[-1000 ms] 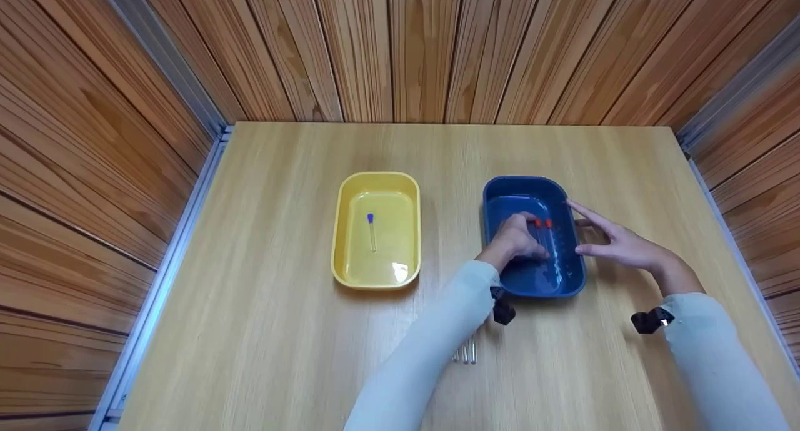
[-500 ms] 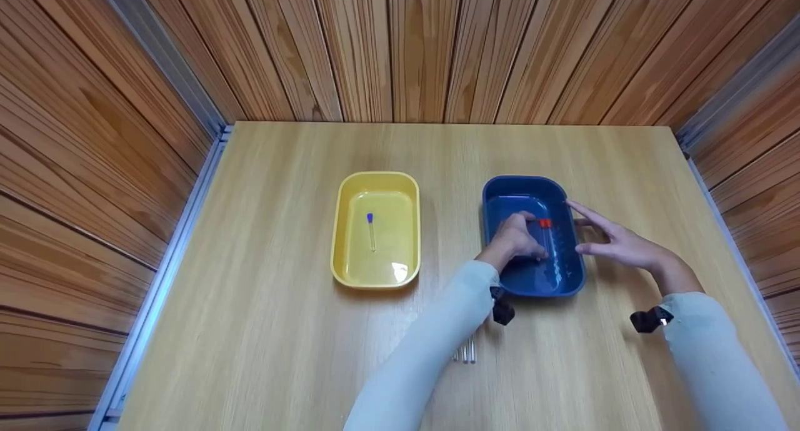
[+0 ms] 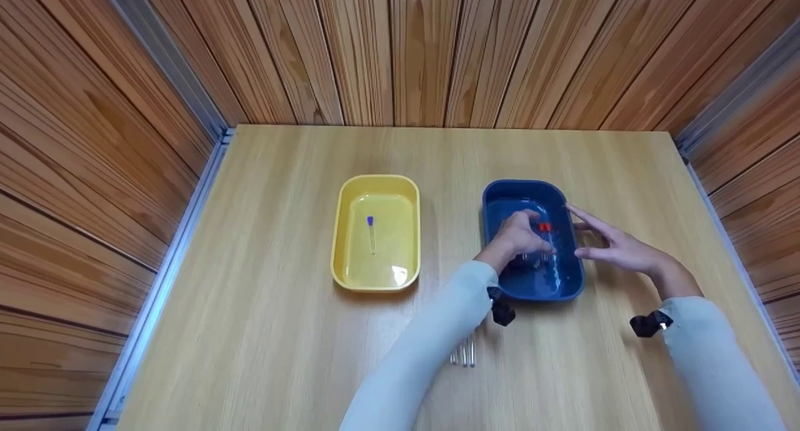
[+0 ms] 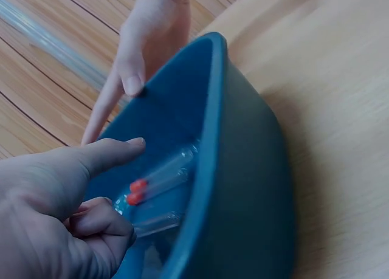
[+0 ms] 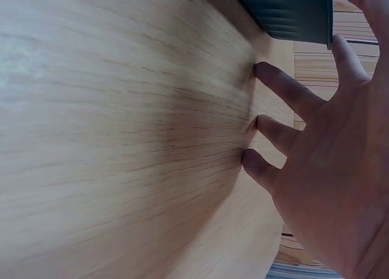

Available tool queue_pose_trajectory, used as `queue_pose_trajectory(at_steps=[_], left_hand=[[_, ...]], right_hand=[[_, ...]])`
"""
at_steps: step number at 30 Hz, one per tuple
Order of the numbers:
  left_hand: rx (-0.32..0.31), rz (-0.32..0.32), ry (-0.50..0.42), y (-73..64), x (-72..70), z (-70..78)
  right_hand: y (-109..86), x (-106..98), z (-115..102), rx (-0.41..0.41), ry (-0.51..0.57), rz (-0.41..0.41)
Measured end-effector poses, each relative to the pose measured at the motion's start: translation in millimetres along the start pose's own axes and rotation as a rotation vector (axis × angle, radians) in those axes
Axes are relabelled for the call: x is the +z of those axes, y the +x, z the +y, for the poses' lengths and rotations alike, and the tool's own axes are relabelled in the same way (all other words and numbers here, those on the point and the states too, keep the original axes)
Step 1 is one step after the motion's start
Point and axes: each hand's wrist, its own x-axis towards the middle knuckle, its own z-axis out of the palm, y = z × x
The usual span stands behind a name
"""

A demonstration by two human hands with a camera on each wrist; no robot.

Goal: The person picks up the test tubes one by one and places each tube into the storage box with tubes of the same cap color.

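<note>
My left hand [image 3: 515, 236] reaches into a blue tray [image 3: 525, 287] at the right. In the left wrist view, its fingers curl at one end of a clear test tube [image 4: 161, 223], while the thumb stands out straight. That tube's other end is hidden by the fingers. Beside it on the tray floor lie two red-capped test tubes [image 4: 161, 180], side by side. My right hand [image 3: 619, 247] is spread at the tray's right side, thumb and index fingertip at the rim. In the right wrist view, its other fingertips [image 5: 248, 157] rest on the table.
A yellow tray [image 3: 345, 272] stands to the left, with one blue-capped test tube [image 3: 372, 237] lying inside. Several clear tubes [image 3: 465, 353] lie on the wooden table [image 3: 262, 293], partly behind my left sleeve. Wood-panelled walls [image 3: 425, 56] surround the table.
The two red caps, apart a second ago, now sit side by side. My left thumb has shifted slightly right inside the blue tray. The right hand stays in place.
</note>
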Motion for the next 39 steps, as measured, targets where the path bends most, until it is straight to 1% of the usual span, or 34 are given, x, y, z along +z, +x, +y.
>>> queue_pose_trajectory(at_steps=[4, 8, 12, 15, 18, 24, 30, 33, 39], left_hand=[[0.025, -0.001, -0.018, -1.7, 0.0, -1.6], [0.050, 0.012, -0.014, -5.6, -0.9, -3.6], [0.092, 0.014, 0.033, -9.4, -3.1, -3.5], [0.134, -0.001, 0.082, -13.1, -6.6, -3.6], [0.187, -0.022, 0.105, -17.8, -11.2, -5.3], [0.285, -0.055, 0.130, -32.3, -20.6, -9.8], [0.386, -0.067, 0.217, -49.9, -30.0, -13.1], [0.436, -0.080, 0.243, -58.0, -36.3, -17.1], [0.479, -0.090, 0.266, -73.2, -47.7, -31.2]], right_hand=[[-0.3, 2.2, 0.5, -0.003, -0.014, -0.006], [-0.1, 3.2, 0.5, -0.007, -0.010, -0.005], [0.0, 3.1, 0.3, -0.009, -0.001, 0.001], [-0.2, 3.1, 0.3, -0.011, 0.003, 0.000], [-0.5, 3.0, 0.3, -0.009, 0.003, 0.003], [-0.4, 3.0, 0.6, 0.005, -0.007, 0.002], [-1.1, 2.5, 1.4, 0.003, -0.005, 0.006], [-0.6, 2.1, 1.0, -0.004, -0.008, 0.009], [-1.5, 0.8, -0.5, 0.005, -0.018, 0.012]])
